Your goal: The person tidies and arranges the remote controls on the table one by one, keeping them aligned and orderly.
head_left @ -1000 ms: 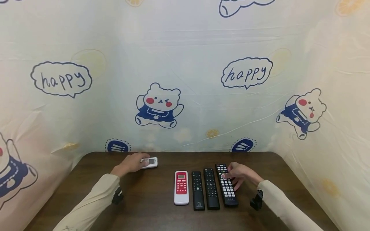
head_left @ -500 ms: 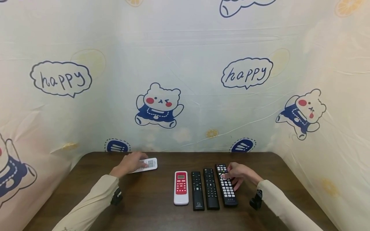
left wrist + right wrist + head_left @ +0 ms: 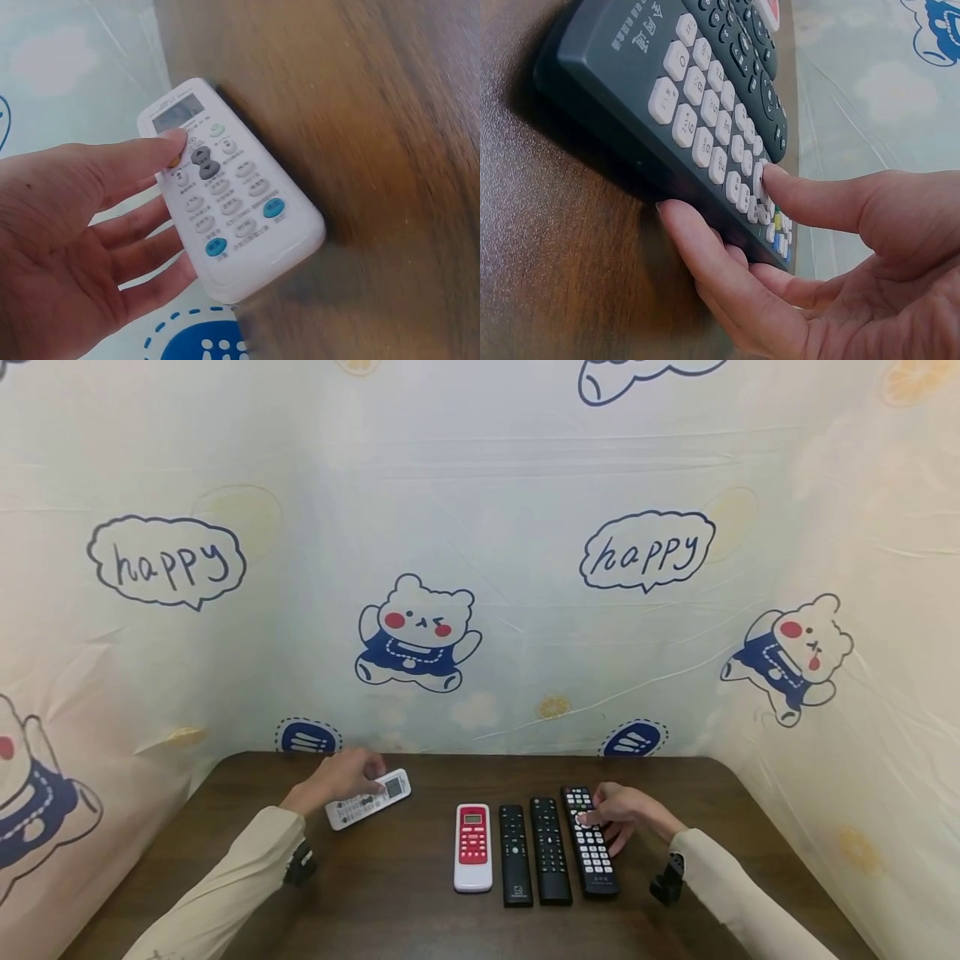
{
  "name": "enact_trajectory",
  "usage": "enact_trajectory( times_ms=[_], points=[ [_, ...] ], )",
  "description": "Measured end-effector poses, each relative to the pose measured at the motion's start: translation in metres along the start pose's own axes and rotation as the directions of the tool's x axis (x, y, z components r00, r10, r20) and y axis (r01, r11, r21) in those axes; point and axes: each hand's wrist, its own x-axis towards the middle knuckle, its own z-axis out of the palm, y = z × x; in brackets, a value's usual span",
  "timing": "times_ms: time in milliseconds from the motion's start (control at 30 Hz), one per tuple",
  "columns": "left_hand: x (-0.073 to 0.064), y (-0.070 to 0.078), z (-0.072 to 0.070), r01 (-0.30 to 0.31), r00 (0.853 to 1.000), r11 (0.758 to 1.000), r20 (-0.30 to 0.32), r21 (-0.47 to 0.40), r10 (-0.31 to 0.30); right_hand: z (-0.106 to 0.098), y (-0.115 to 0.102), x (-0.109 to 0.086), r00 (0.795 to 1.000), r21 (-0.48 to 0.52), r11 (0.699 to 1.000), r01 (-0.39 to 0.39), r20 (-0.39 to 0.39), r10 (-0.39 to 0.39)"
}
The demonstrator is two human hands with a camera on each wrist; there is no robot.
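Note:
My left hand [image 3: 335,781] grips a white remote control [image 3: 352,811] near the back left of the table. In the left wrist view the thumb lies on the buttons of this remote [image 3: 232,214], just below its screen, and the fingers are at its far side, partly hidden behind it. On the right, my right hand [image 3: 628,812] holds a black remote control with white keys [image 3: 597,872]. The right wrist view shows the thumb on top of that remote [image 3: 600,75] and the fingers against its side edge; it lies at or very near the table surface.
Left of the black remote, a row holds two slimmer black remotes [image 3: 552,860] [image 3: 515,860] and a white remote with a red face [image 3: 472,877]. All rest on the brown wooden table [image 3: 390,910]. A printed curtain [image 3: 517,635] hangs behind and at the sides.
The white remote has swung round in my left hand: its lower end has come out from under the palm toward me, and it now lies slanted. My right hand stays put.

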Motion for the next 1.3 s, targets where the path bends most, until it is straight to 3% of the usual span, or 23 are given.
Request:
enact_trajectory(
  times_ms=[267,400,467,600,667,867,933,1300],
  points=[
    [-0.001,0.001,-0.002,-0.03,0.999,0.994,0.019,-0.104,0.033,0.0,0.0,-0.001,1.0,0.013,1.0,0.005,0.011,-0.005],
    [-0.002,0.0,-0.001,-0.017,1.0,0.978,0.021,-0.209,0.022,0.0,0.0,-0.001,1.0,0.004,1.0,0.011,0.002,-0.011],
    [-0.002,-0.001,0.0,0.007,0.999,0.949,0.035,-0.315,0.004,0.0,0.001,-0.002,1.0,-0.002,1.0,0.016,0.0,-0.016],
    [-0.002,-0.002,0.002,0.065,0.996,0.854,0.079,-0.516,-0.029,0.0,0.003,-0.001,1.0,-0.008,1.0,0.021,-0.005,-0.021],
    [-0.002,-0.001,0.002,0.087,0.995,0.815,0.092,-0.573,-0.041,0.0,0.003,-0.001,1.0,-0.01,1.0,0.023,-0.007,-0.023],
    [-0.005,0.001,0.001,0.125,0.992,0.741,0.1,-0.66,-0.079,0.001,0.003,-0.002,0.999,-0.014,0.999,0.033,-0.002,-0.033],
    [-0.007,0.002,0.002,0.129,0.992,0.725,0.101,-0.677,-0.082,0.001,0.002,-0.002,1.0,-0.013,0.999,0.031,-0.002,-0.031],
    [-0.017,0.002,0.008,0.092,0.996,0.695,0.051,-0.713,-0.079,-0.001,0.001,0.0,1.0,-0.003,1.0,0.011,0.004,-0.011]
  ],
)
